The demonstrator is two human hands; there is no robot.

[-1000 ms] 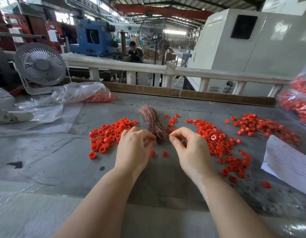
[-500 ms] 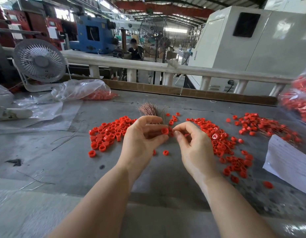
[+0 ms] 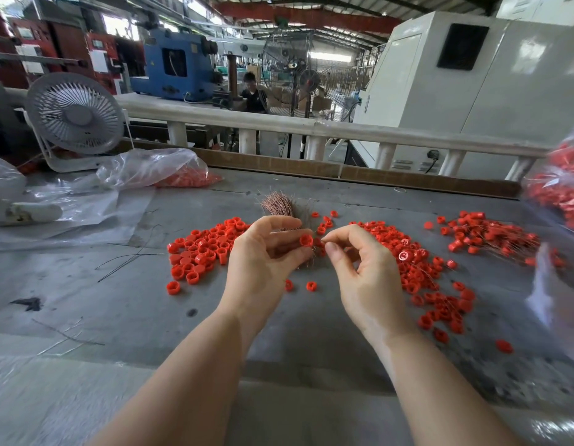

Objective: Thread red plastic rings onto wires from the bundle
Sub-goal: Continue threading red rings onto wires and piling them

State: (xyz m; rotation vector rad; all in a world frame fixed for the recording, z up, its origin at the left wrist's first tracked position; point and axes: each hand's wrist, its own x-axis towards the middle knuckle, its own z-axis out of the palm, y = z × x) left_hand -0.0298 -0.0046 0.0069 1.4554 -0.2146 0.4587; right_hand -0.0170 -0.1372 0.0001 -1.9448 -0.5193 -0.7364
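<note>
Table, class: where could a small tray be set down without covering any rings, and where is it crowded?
Bare grey table lies near left, bordered by the left ring pile, the plastic sheet and the left forearm. A bare strip also runs behind the wire bundle, below the wooden edge. Crowded: the middle around both hands, and the right, where ring piles spread.

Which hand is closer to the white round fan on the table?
Left. The left hand is in the middle of the table, on the white round fan's side. The right hand sits beyond it, farther from the fan.
</note>
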